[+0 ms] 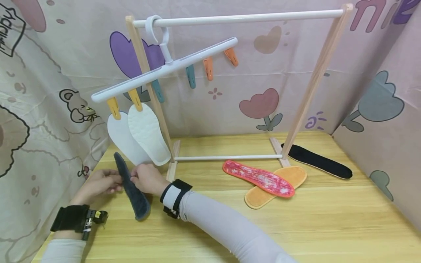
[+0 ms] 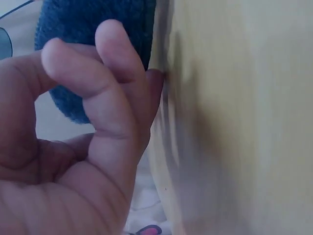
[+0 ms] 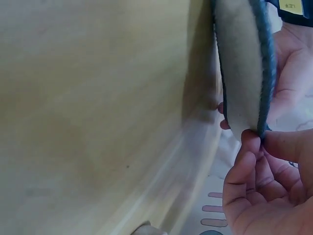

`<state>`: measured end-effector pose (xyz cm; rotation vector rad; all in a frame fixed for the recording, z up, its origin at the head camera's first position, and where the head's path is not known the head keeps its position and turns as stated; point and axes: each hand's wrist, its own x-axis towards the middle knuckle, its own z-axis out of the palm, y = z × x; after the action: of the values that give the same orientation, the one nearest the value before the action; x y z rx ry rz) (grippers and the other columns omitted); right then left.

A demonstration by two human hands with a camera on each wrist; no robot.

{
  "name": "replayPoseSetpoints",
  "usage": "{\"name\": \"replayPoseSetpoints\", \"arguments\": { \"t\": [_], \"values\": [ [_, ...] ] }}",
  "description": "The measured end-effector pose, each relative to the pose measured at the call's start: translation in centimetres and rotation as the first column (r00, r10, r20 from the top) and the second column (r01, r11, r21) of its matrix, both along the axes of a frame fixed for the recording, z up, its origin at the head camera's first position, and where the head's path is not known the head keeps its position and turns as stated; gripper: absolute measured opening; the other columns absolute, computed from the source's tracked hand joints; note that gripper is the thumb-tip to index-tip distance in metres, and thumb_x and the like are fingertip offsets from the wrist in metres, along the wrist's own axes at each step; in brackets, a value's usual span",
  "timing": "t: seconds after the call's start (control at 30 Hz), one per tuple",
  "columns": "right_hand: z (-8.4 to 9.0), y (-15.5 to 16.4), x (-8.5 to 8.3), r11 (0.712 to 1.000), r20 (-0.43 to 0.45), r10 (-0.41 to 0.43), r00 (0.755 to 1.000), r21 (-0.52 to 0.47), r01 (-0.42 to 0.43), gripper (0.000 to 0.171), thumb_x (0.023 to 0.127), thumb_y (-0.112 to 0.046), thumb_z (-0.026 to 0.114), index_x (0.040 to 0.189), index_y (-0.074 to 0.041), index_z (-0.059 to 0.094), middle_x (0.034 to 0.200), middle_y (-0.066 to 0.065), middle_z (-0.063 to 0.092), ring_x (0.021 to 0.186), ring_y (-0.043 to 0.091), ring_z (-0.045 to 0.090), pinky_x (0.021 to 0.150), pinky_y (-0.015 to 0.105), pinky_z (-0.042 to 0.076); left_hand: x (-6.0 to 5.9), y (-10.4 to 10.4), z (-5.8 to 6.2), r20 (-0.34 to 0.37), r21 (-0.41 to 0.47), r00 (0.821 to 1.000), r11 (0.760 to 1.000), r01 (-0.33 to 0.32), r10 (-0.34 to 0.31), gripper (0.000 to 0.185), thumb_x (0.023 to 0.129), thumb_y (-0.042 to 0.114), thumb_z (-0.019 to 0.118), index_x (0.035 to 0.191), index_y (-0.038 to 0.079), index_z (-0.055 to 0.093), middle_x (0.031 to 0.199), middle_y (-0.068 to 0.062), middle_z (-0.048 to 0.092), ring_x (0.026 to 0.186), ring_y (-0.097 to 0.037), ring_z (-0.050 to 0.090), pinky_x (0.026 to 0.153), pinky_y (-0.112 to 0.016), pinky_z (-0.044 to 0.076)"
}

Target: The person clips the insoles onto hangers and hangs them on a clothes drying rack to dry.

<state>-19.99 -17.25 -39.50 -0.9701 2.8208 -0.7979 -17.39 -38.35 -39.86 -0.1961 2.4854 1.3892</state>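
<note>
- A dark blue insole [image 1: 132,191] is held tilted near the worktop's [image 1: 329,226] left edge, pinched by the right hand [image 1: 149,179].
- It is touched by the left hand [image 1: 100,184]; whether gripped there cannot be told.
- Two white insoles [image 1: 148,135] are clipped to the hanger [image 1: 197,56] above the worktop's far left corner.

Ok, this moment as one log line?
right hand: pinches dark insole; left hand: at dark insole; hanger: two pale insoles clipped
</note>
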Motion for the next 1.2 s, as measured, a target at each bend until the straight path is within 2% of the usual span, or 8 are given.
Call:
{"name": "replayPoseSetpoints", "arguments": {
  "t": [0.13, 0.23, 0.37, 0.47, 0.67, 0.77, 0.9, 1.2],
  "values": [
    [0.1, 0.2, -0.1, 1.0, -0.01, 0.024, 1.0, 0.006, -0.024, 0.012, 0.107, -0.025, 0.069, 0.104, -0.02, 0.079, 0.092, -0.013, 0.074, 0.078, -0.003, 0.06, 0.067, 0.008, 0.042, 0.1, -0.3, 0.0, -0.01, -0.019, 1.0, 1.0, 0.006, -0.006, 0.061, 0.108, 0.016, 0.054, 0.15, -0.023, 0.033, 0.094, -0.001, 0.071, 0.077, -0.004, 0.068, 0.065, -0.02, 0.057],
    [0.2, 0.4, -0.2, 0.999, -0.023, 0.04, 0.999, 0.0, -0.04, 0.011, 0.107, -0.024, 0.07, 0.105, -0.019, 0.08, 0.094, -0.012, 0.075, 0.081, -0.003, 0.06, 0.069, 0.007, 0.042, 0.1, -0.4, 0.0, -0.016, -0.022, 1.0, 1.0, 0.017, -0.017, 0.056, 0.108, 0.014, 0.055, 0.147, -0.022, 0.038, 0.094, 0.0, 0.07, 0.076, -0.004, 0.066, 0.064, -0.02, 0.057],
    [0.4, 0.7, -0.3, 0.998, -0.037, 0.056, 0.998, -0.001, -0.056, 0.011, 0.106, -0.023, 0.07, 0.106, -0.019, 0.08, 0.096, -0.012, 0.077, 0.083, -0.004, 0.062, 0.071, 0.006, 0.042, 0.2, -0.7, 0.1, -0.028, -0.044, 0.999, 0.999, 0.027, -0.028, 0.037, 0.106, 0.013, 0.058, 0.129, -0.015, 0.053, 0.086, 0.001, 0.067, 0.071, -0.005, 0.063, 0.061, -0.021, 0.055],
    [0.6, 0.8, -0.4, 0.998, -0.03, 0.069, 0.997, 0.003, -0.069, 0.012, 0.107, -0.023, 0.069, 0.102, -0.019, 0.08, 0.091, -0.013, 0.075, 0.079, -0.003, 0.06, 0.069, 0.007, 0.041, 0.3, -0.9, 0.3, -0.029, -0.053, 0.999, 0.998, 0.025, -0.026, 0.024, 0.105, 0.015, 0.062, 0.115, -0.007, 0.057, 0.083, 0.001, 0.067, 0.071, -0.006, 0.063, 0.061, -0.021, 0.054],
    [0.9, 1.2, -0.6, 0.994, 0.018, 0.098, 0.995, -0.048, -0.097, 0.033, 0.107, -0.018, 0.066, 0.075, -0.017, 0.062, 0.066, -0.012, 0.053, 0.06, -0.001, 0.048, 0.058, 0.011, 0.037, 0.5, -1.6, 0.8, -0.021, 0.062, 0.999, 0.997, 0.049, -0.048, 0.021, 0.105, 0.013, 0.068, 0.113, -0.005, 0.059, 0.093, 0.002, 0.075, 0.082, -0.005, 0.073, 0.075, -0.022, 0.063],
    [0.9, 1.4, -0.6, 0.992, 0.035, 0.107, 0.994, -0.075, -0.105, 0.04, 0.106, -0.016, 0.065, 0.068, -0.018, 0.054, 0.06, -0.011, 0.046, 0.055, 0.0, 0.045, 0.054, 0.012, 0.036, 0.7, -2.0, 1.1, -0.023, 0.121, 0.998, 0.991, 0.062, -0.059, 0.018, 0.104, 0.011, 0.07, 0.113, -0.003, 0.062, 0.095, 0.003, 0.079, 0.086, -0.006, 0.076, 0.081, -0.022, 0.064],
    [1.2, 1.7, -0.6, 0.992, 0.044, 0.104, 0.994, -0.072, -0.1, 0.039, 0.105, -0.016, 0.067, 0.068, -0.019, 0.055, 0.06, -0.012, 0.048, 0.055, -0.001, 0.047, 0.054, 0.012, 0.037, 0.8, -2.5, 1.2, -0.033, 0.147, 0.995, 0.985, 0.094, -0.091, 0.011, 0.105, 0.008, 0.069, 0.11, 0.0, 0.064, 0.097, 0.002, 0.082, 0.089, -0.009, 0.078, 0.084, -0.024, 0.065],
    [1.7, 1.8, -0.3, 0.994, 0.069, 0.096, 0.993, -0.052, -0.093, 0.031, 0.106, -0.022, 0.069, 0.078, -0.018, 0.059, 0.064, -0.01, 0.052, 0.058, 0.001, 0.051, 0.055, 0.013, 0.039, 1.2, -3.3, 1.5, -0.072, 0.082, 0.987, 0.986, 0.148, -0.142, 0.006, 0.103, 0.007, 0.071, 0.105, 0.002, 0.071, 0.097, 0.0, 0.083, 0.089, -0.011, 0.079, 0.083, -0.026, 0.065]
  ]
}}
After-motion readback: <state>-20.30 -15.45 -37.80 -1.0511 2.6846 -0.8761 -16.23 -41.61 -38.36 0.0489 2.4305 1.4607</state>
